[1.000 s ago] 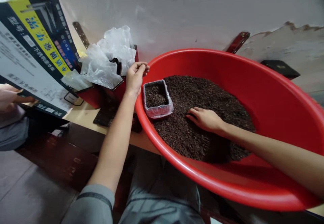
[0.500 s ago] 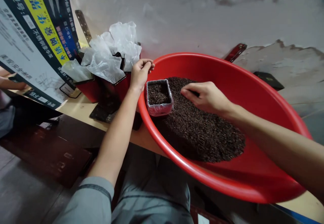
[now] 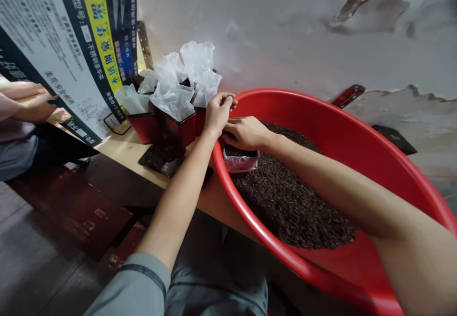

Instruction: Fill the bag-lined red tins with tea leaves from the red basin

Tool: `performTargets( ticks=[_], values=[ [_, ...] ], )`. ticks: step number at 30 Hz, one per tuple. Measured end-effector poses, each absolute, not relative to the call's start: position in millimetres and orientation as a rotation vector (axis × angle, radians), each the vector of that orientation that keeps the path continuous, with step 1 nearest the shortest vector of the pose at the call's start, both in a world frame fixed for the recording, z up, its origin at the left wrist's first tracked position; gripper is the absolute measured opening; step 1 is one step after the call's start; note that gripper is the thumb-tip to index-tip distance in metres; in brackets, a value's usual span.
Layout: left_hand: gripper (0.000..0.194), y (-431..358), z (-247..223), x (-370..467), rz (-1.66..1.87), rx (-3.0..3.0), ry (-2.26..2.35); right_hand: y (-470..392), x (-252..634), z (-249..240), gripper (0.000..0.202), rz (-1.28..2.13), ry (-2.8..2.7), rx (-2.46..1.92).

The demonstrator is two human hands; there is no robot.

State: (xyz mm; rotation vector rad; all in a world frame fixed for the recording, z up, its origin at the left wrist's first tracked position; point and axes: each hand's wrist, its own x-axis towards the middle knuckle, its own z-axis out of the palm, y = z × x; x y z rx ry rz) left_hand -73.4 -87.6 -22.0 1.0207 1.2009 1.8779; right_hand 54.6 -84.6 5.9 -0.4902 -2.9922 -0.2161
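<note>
A large red basin point(image 3: 307, 268) holds a heap of dark, loose bits that look like tea leaves point(image 3: 303, 202). Inside its left end stands a small square container point(image 3: 242, 162) with a clear plastic bag lining it and folded over its sides. My right hand point(image 3: 246, 133) reaches over this container, fingers curled down at its opening; the fingertips are partly hidden. My left hand point(image 3: 219, 111) is at the basin's rim just beyond the container, its fingers closed in a pinch. Whatever that pinch may hold is too small to make out.
Several dark red boxes point(image 3: 174, 128) with clear plastic bags point(image 3: 173, 94) sticking out stand left of the basin. A printed cardboard carton point(image 3: 71, 59) leans behind them. At far left another person's arm point(image 3: 30, 104) shows. The wall point(image 3: 278, 35) is peeling.
My right hand has moved left from above the leaves to the small container's opening. My left hand stays by the rim. The view has shifted, so things sit further right and lower.
</note>
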Motion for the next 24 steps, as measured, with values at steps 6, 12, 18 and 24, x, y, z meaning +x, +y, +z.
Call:
performTargets(
  ticks=[6, 12, 18, 24],
  values=[
    [0.016, -86.8, -23.1, -73.3, 1.864, 1.008, 1.213, -81.6, 58.9, -2.3, 0.028, 0.027, -2.935, -0.473],
    [0.011, -86.5, -25.3, -75.0, 1.890, 0.999, 1.145, -93.4, 95.8, 20.1, 0.031, 0.042, -2.796, -0.538],
    [0.010, -85.1, -25.6, -74.2, 1.893, 0.985, 1.123, -128.6, 201.3, -19.0, 0.053, 0.114, -2.767, -0.899],
    [0.008, -84.5, -23.6, -74.7, 1.869, 1.027, 1.173, -165.3, 252.4, -94.9, 0.050, -0.006, -3.064, -1.141]
  ],
)
